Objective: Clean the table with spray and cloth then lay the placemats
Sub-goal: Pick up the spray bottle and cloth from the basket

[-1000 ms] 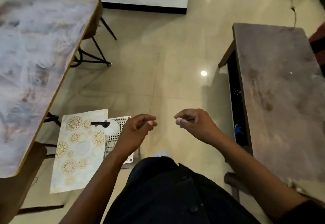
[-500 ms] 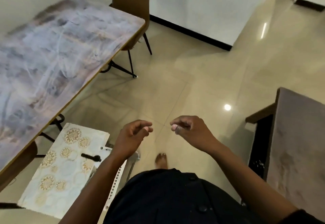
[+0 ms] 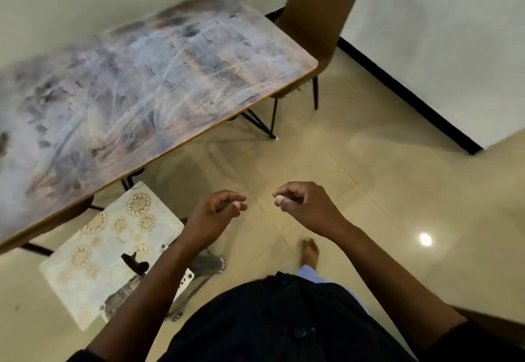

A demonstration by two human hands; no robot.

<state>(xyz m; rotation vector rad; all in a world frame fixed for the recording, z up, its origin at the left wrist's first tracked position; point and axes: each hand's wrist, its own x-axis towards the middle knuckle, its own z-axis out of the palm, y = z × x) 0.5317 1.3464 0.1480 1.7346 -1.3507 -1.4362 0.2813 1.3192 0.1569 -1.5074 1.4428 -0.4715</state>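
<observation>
While both hands hang in front of the body with fingers loosely curled and holding nothing, the patterned placemat (image 3: 113, 248) lies low to the left, beside the table (image 3: 142, 77). Its long side runs diagonally toward the table. The left hand (image 3: 211, 216) is nearer it than the right hand (image 3: 305, 208). No spray or cloth can be clearly made out.

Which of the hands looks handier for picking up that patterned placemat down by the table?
Probably the left hand: it holds nothing and hangs just beside the placemat. The right hand, also holding nothing, is farther off.
</observation>
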